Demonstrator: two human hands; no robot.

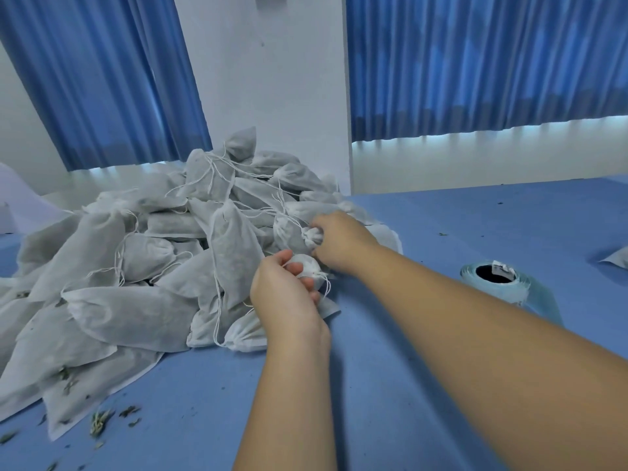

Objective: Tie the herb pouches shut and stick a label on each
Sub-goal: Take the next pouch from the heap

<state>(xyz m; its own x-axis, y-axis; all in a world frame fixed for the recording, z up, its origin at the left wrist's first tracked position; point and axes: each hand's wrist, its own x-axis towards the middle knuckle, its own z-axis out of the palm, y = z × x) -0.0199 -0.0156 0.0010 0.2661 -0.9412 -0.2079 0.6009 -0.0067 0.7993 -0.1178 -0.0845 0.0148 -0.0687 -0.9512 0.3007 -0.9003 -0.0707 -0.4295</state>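
Head view: left hand (285, 297) pinches one pouch neck (307, 266), right hand (338, 241) grips a second pouch (312, 236). The pile (136, 266) beyond them seems unlabelled, and the label roll (509, 289) to their right lies untouched.

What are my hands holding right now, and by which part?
The left hand pinches one herb pouch at its gathered drawstring mouth. The right hand grips a second pouch by its bunched neck, at the edge of the pile.

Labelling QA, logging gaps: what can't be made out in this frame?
Head view only:
1. near pouch: left hand covers most of it; tied or not, cannot tell.
2. far pouch: right hand covers its neck; knot unclear.
3. label roll: print too small to read.
4. pile: cut by left edge; lower pouches buried.
5. white item: cut by right edge.
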